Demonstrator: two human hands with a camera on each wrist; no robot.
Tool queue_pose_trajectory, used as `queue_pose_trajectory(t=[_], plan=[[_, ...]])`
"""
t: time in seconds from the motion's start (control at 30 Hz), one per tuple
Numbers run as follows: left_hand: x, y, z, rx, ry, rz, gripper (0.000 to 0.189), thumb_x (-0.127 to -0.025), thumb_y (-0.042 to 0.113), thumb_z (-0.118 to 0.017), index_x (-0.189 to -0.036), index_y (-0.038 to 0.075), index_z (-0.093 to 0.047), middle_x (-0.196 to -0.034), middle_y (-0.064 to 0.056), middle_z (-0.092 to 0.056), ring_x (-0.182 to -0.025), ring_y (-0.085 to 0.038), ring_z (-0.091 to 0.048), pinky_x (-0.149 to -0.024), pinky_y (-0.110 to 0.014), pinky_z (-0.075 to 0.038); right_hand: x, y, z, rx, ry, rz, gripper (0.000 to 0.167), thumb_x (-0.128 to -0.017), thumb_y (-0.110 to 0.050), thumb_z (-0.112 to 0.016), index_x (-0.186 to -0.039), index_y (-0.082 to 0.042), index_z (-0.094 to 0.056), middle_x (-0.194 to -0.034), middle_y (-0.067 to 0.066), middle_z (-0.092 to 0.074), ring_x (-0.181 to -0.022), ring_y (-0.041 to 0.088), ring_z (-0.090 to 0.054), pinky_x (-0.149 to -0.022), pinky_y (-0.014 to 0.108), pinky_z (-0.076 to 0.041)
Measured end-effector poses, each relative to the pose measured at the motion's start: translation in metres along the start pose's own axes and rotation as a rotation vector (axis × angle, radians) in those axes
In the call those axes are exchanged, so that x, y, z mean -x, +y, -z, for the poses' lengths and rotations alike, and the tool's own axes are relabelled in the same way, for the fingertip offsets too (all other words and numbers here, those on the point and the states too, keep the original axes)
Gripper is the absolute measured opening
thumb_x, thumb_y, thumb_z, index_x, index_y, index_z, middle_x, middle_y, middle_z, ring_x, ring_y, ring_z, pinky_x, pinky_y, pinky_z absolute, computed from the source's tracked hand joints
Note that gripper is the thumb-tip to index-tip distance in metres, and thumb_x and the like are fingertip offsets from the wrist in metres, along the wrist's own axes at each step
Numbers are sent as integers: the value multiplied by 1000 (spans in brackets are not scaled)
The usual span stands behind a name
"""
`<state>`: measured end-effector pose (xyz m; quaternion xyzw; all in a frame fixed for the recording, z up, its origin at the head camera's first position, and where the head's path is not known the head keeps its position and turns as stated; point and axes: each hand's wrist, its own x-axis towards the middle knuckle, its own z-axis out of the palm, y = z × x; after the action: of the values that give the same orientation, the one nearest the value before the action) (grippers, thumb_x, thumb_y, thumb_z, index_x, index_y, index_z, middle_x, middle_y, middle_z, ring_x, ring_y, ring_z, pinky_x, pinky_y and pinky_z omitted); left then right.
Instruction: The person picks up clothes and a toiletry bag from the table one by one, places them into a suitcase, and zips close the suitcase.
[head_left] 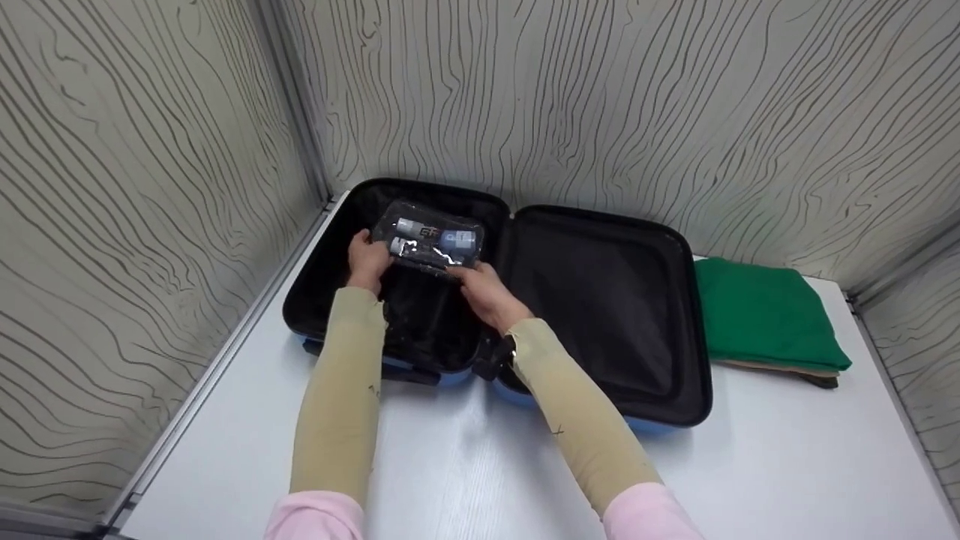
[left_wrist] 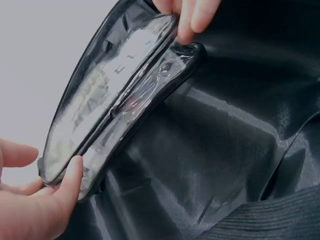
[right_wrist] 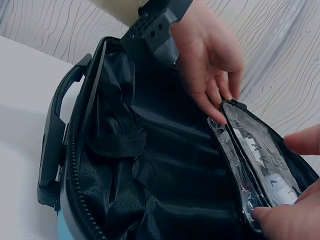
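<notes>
A clear pouch with black edging (head_left: 429,238) holds several white and blue bottles and is over the left half of an open suitcase (head_left: 409,315). My left hand (head_left: 368,262) grips the pouch's left end; in the left wrist view that hand (left_wrist: 45,202) has its thumb and fingers on either side of the corner. At the pouch's right end, my right hand (head_left: 489,295) pinches the near corner. The right wrist view shows the right thumb (right_wrist: 277,220) on the clear plastic, and the pouch tilted against the black lining (right_wrist: 180,175).
The suitcase's right half (head_left: 600,300) lies open with its black lining showing. Beside it on the white table (head_left: 780,457) is a stack of folded cloth, green (head_left: 772,311) on top. Patterned panels (head_left: 570,97) stand behind and at both sides.
</notes>
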<state>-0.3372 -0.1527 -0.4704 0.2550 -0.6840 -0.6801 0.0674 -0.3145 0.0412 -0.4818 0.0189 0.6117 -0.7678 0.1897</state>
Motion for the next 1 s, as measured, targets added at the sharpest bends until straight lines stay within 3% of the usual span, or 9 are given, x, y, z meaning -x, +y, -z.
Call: queue_pose_trajectory(t=[0.1,0.17,0.27,0.4,0.53,0.73,0.83,1.0], plan=[[-1,2,-1,-33,-48,-15,63,-102,4,-46,-159,-5,-20,-163,-21,-23,-148,-29,-25,-117,-28,-23,0,-1,0,2,9,21,53,-101,-4,-54,-147,14,-36,-137,22,-50,-106,19,-50,-118,38,-26],[-2,2,0,-48,-53,-21,64,-103,6,-48,-159,-6,-19,-164,-21,-21,-150,-28,-20,-119,-27,-17,0,-1,1,0,-1,34,54,-102,-4,-54,-149,13,-34,-138,22,-50,-106,18,-50,-118,37,-26],[-2,0,0,-34,-61,-9,65,-103,8,-49,-159,-5,-19,-165,-20,-20,-150,-28,-20,-119,-28,-17,-2,0,4,-10,-37,58,55,-102,-3,-52,-151,12,-31,-148,23,-44,-124,21,-47,-119,38,-22],[-1,-4,-1,-21,-67,-11,66,-103,10,-50,-159,-6,-19,-164,-21,-20,-150,-29,-22,-118,-28,-20,-3,0,7,-22,-78,69,62,-103,-1,-49,-157,8,-21,-160,23,-29,-147,27,-27,-120,39,-17],[-1,-5,-4,-42,-91,-7,69,-104,11,-51,-160,-5,-15,-165,-21,-17,-151,-29,-19,-119,-29,-18,-4,-1,10,-14,-103,70,69,-103,0,-48,-160,6,-10,-166,21,-14,-152,28,-16,-121,41,-16],[2,2,-10,-160,-155,24,79,-104,21,-51,-163,2,-3,-168,-19,4,-154,-27,3,-120,-30,-5,-1,-6,11,160,-14,94,81,-104,-12,-56,-163,-2,-2,-169,12,6,-153,22,3,-121,35,-8],[4,6,-11,-158,-146,11,78,-104,25,-52,-163,3,-6,-169,-17,-1,-154,-26,0,-121,-29,-6,1,-10,10,221,8,122,81,-104,-16,-58,-163,-3,-5,-169,12,4,-153,21,5,-121,32,-7],[7,9,-13,-151,-118,-38,75,-103,25,-55,-162,0,-18,-166,-17,-18,-152,-26,-15,-119,-27,-13,1,-13,11,215,-26,138,78,-104,-15,-57,-163,-3,-6,-168,17,-9,-153,27,-10,-120,34,-18]])
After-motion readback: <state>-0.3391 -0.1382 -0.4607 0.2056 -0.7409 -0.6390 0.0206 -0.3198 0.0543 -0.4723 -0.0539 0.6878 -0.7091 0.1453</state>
